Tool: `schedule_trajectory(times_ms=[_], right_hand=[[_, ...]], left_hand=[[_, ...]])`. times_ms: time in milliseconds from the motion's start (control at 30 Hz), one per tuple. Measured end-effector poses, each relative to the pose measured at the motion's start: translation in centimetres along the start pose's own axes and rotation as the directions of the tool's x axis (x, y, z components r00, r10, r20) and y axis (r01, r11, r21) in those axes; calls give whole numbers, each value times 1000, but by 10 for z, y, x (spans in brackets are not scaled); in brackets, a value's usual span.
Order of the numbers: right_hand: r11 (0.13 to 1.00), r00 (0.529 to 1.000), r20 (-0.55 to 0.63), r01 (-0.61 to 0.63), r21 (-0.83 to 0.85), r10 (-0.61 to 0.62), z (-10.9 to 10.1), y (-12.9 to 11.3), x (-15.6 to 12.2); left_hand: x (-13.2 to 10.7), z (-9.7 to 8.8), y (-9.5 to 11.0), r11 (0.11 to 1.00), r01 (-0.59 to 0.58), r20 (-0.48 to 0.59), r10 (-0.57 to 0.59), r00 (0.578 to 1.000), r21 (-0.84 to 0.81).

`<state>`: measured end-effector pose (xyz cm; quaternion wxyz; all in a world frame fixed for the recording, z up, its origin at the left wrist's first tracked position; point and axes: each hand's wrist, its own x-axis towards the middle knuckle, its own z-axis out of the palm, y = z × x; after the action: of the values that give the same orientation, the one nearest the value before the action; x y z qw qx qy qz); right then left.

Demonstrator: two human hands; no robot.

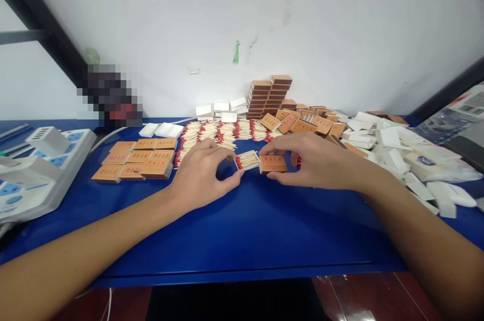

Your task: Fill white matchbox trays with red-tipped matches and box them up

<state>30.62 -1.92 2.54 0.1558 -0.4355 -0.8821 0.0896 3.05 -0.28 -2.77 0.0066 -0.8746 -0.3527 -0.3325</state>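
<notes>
Between the thumb and fingers of my left hand (202, 172) is a white matchbox tray (247, 166) full of red-tipped matches (246, 159). My right hand (310, 162) grips an orange matchbox sleeve (274, 164) by its edges. The tray's right end meets the sleeve's left end; whether it has entered the sleeve I cannot tell. Behind my hands, rows of loose matches (226, 134) lie with red heads showing. Some red heads also show beside my right palm.
Orange matchboxes (145, 157) lie in rows at left; others form a tall stack (269, 97) by the wall. Loose sleeves (302, 124) and white trays (393, 144) are heaped at right. Far left sits a power strip (75, 159). The blue table's front edge (245, 278) is near me.
</notes>
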Motion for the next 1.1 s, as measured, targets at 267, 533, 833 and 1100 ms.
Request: schedule_trajectory(times_ms=[267,533,833,1100], right_hand=[[999,999,4,-34,-38,34,4,-2,-1],[1000,1000,-2,1,-23,-1,7,0,-1],[1000,1000,15,-1,18,0,6,8,4],[993,999,-28,-33,112,37,14,20,5]], left_hand=[[-1,0,0,1000,-3,20,4,1000,-12],[0,1,0,1000,-14,14,14,1000,-19],[0,-1,1,999,13,37,-12,999,-35],[2,-1,-3,985,80,68,-70,995,-151]])
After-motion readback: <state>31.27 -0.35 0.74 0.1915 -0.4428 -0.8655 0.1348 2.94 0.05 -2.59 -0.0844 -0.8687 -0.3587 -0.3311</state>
